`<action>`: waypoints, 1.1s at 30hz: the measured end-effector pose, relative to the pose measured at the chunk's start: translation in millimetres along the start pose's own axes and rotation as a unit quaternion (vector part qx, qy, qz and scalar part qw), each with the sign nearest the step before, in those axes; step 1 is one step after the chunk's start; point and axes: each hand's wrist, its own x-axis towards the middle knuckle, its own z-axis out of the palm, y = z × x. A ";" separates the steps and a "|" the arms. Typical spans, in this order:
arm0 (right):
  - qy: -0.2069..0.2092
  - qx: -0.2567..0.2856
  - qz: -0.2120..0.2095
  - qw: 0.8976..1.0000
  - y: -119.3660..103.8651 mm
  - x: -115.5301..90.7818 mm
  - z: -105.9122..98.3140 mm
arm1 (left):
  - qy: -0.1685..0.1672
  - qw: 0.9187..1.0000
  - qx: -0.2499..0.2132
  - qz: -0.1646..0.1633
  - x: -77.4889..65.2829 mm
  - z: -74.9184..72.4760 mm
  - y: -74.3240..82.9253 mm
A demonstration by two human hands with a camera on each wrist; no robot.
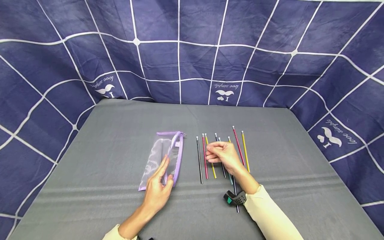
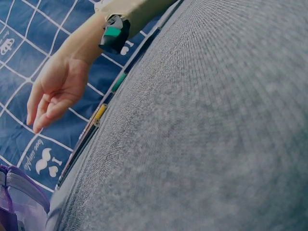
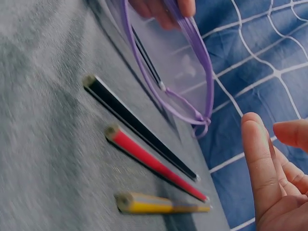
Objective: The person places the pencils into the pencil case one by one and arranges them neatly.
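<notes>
A see-through mesh pencil pouch [image 1: 154,160] with purple zip edging lies left of the table's middle. My left hand [image 1: 157,191] holds its zipped edge, fingers above and thumb beside the purple band; in the right wrist view the pouch mouth [image 3: 208,72] gapes. Inside it a dark pencil [image 3: 147,57] shows. My right hand [image 1: 223,155] hovers over a row of pencils, fingers bent loosely. Between its thumb and forefinger [image 3: 260,159] there is a gap with nothing in it. Left of it lie a black pencil [image 1: 199,163], a red pencil [image 1: 205,160] and a yellow pencil [image 1: 212,166].
Under and beside the right hand lie dark pencils [image 1: 224,171] and a teal one [image 1: 230,179]. A red pencil [image 1: 238,145] and a yellow pencil [image 1: 245,150] lie farther right. A grey cloth [image 1: 120,133] covers the table; a blue checked curtain [image 1: 195,60] surrounds it.
</notes>
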 end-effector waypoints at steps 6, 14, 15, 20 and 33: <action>0.015 0.000 -0.010 1.000 -5.2 0.3 -13.5 | -0.002 1.000 -0.002 -0.004 -0.7 -0.4 0.0; 0.035 -0.002 -0.011 0.999 -4.9 1.2 -28.3 | 0.003 1.000 0.001 0.001 -1.3 -0.3 -0.1; 0.036 -0.003 -0.011 0.999 -4.9 1.8 -30.0 | 0.003 1.000 0.002 -0.001 -1.5 -0.4 -0.1; 0.047 -0.001 -0.017 0.999 -7.2 6.2 -41.8 | 0.006 1.000 0.010 -0.007 -2.0 -1.2 -0.3; 0.101 -0.007 -0.018 0.995 -13.6 9.4 -92.0 | 0.007 1.000 0.015 0.014 -0.7 0.7 -2.1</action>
